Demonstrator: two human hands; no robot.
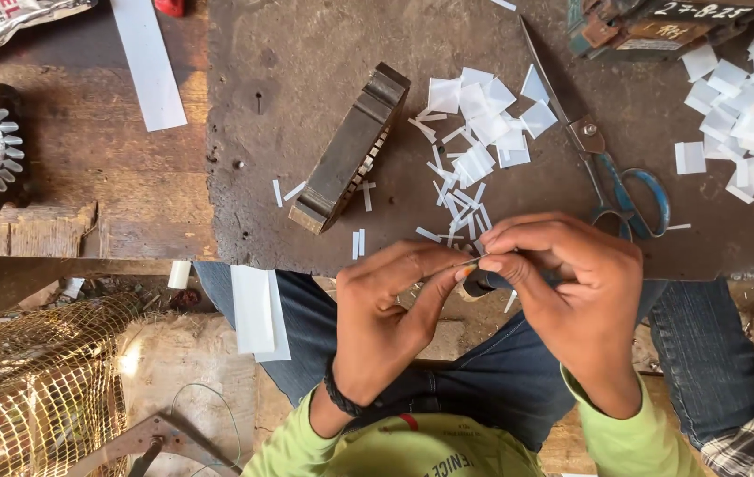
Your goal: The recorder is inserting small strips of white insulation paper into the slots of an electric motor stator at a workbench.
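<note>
A small dark part [481, 283] is pinched between both hands at the counter's [306, 53] near edge, over the lap. The left hand [386, 318] is closed, fingertips on a thin white strip [465, 262]. The right hand [571, 291] is curled shut around the part. White slips [474, 132] are scattered at 12 o'clock, scissors [611, 177] at 1 o'clock, a metal block [350, 150] at 10 o'clock.

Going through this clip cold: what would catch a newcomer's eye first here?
The two hands, left hand and right hand, meet at the bench edge, pinching a small dark part between them. Behind them lies a scatter of white paper squares and strips, with blue-handled scissors to the right and a dark metal block to the left.
</note>
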